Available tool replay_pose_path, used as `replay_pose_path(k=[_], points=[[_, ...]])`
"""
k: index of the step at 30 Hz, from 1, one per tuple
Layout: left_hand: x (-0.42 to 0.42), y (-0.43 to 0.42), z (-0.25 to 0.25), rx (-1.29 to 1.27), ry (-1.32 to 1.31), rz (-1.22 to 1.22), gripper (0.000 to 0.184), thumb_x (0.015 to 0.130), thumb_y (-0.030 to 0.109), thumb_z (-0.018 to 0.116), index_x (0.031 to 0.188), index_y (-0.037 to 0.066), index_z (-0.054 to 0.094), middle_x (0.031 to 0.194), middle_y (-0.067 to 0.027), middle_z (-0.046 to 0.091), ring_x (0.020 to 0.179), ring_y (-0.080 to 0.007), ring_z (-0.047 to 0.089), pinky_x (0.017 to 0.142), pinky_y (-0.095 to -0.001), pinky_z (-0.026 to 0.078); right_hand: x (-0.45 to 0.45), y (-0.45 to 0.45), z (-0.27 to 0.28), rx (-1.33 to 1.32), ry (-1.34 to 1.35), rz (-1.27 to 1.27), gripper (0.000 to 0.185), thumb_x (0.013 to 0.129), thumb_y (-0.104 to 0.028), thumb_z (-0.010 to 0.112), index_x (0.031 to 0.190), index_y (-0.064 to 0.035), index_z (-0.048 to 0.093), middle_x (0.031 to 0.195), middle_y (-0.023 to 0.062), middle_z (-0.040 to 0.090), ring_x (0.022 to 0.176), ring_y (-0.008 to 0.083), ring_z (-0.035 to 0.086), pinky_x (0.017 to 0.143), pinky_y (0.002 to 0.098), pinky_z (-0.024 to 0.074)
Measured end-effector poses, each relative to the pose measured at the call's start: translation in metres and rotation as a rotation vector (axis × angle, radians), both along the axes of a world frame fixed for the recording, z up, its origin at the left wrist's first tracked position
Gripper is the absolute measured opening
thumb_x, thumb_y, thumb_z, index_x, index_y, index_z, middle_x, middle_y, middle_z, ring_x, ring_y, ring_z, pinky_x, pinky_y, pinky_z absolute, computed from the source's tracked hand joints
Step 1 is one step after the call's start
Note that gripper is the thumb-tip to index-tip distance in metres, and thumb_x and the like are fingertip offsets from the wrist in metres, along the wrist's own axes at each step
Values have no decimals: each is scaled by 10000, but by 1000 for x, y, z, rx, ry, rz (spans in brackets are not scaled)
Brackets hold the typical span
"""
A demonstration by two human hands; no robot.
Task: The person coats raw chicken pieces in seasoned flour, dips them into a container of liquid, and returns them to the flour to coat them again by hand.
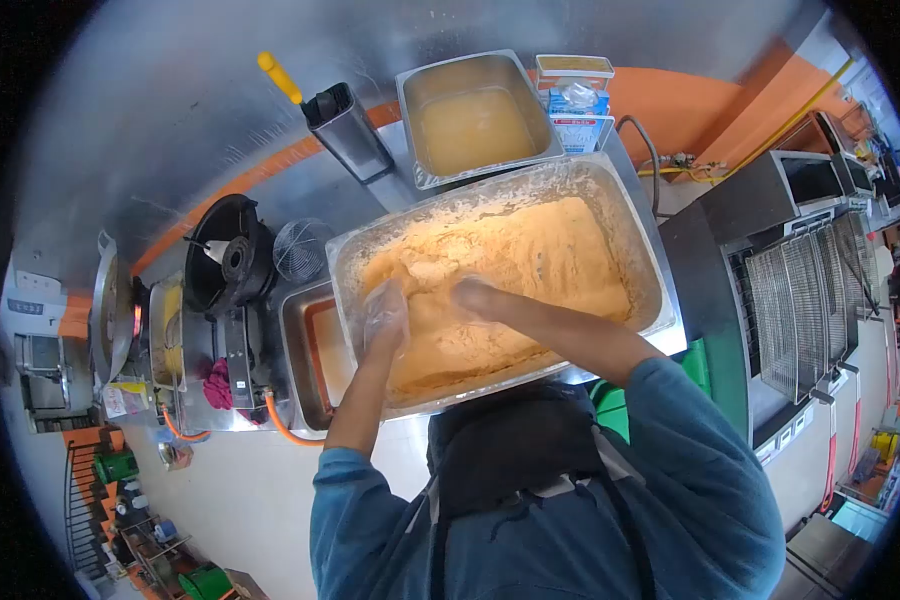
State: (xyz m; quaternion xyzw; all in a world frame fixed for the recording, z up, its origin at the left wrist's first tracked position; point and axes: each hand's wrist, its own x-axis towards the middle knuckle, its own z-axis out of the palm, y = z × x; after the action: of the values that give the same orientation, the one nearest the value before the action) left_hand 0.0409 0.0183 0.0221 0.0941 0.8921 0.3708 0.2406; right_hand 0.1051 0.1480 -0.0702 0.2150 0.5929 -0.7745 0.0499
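Observation:
A large metal tray (648, 262) holds a thick layer of orange-yellow flour-like powder (560, 240). My left hand (385, 308), in a clear plastic glove, is at the tray's left part, against the powder. Close by on its right, my right hand (475, 297) reaches into the powder near the tray's middle. Its fingers are sunk in or blurred, so what they hold cannot be made out. The left fingers are also unclear under the plastic. A paler mound of powder (432, 270) lies between and just beyond both hands.
Behind the tray stand a metal pan of yellowish liquid (475, 125), a knife block (350, 135) and a blue box (580, 130). At left are a smaller metal pan (295, 330), a wire strainer (300, 250) and a black pot (210, 295). Fryer baskets (795, 310) stand at right.

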Motion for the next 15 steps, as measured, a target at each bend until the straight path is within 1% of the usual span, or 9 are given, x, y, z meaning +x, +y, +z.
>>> replay_pose_path(k=[2,4,5,6,8,10,11,14,15], points=[[0,11,0,59,-100,24,355,853,331,390,816,33,578,750,-50,536,671,-165,476,633,-310,385,0,-7,11,51,32,-30,214,801,-95,442,962,-20,562,918,77,581,741,150,538,628,297,439],[3,15,-3,420,-495,297,358,852,340,397,803,35,577,718,-44,533,652,-145,468,622,-298,384,-7,-10,24,177,166,-16,274,814,-113,417,1011,3,567,956,91,586,804,137,563,670,301,456],[3,14,-6,603,-692,435,360,852,345,401,796,36,577,702,-42,531,642,-136,465,616,-293,383,-7,-2,10,533,181,191,249,800,-113,437,988,-13,566,942,86,583,771,151,552,663,303,447],[-2,6,-15,473,-583,374,364,852,349,401,814,33,576,713,-44,534,649,-139,471,622,-291,388,-5,15,-8,890,193,397,226,786,-113,456,965,-30,566,927,81,580,738,164,541,656,305,438],[-14,-13,-36,216,-365,247,374,853,358,402,850,26,574,735,-49,540,663,-145,483,634,-288,397,-3,24,-40,808,111,422,201,773,-91,453,928,-49,575,899,66,581,715,156,530,644,304,429],[-11,-5,-26,87,-215,124,378,853,350,398,890,12,565,757,-56,538,684,-154,496,641,-283,401,7,14,-53,-75,-63,53,226,774,-45,408,901,-55,594,870,44,591,736,114,529,632,299,428],[-9,0,-23,22,-142,60,381,853,345,397,910,6,561,768,-59,537,694,-159,502,644,-281,404,9,19,-55,-154,-12,100,189,771,-48,418,866,-60,582,830,44,576,719,119,523,628,295,423],[-25,10,-81,231,-309,263,410,853,347,396,972,-18,541,867,-98,550,745,-208,533,672,-317,418,8,39,-46,-397,151,244,98,763,-55,448,759,-74,545,710,44,532,671,135,506,615,285,410],[-32,7,-84,353,-455,329,412,851,348,403,975,-20,540,885,-106,551,765,-220,535,692,-325,417,5,48,-41,-473,210,294,85,760,-57,459,723,-79,532,670,44,517,655,140,500,611,282,405]])
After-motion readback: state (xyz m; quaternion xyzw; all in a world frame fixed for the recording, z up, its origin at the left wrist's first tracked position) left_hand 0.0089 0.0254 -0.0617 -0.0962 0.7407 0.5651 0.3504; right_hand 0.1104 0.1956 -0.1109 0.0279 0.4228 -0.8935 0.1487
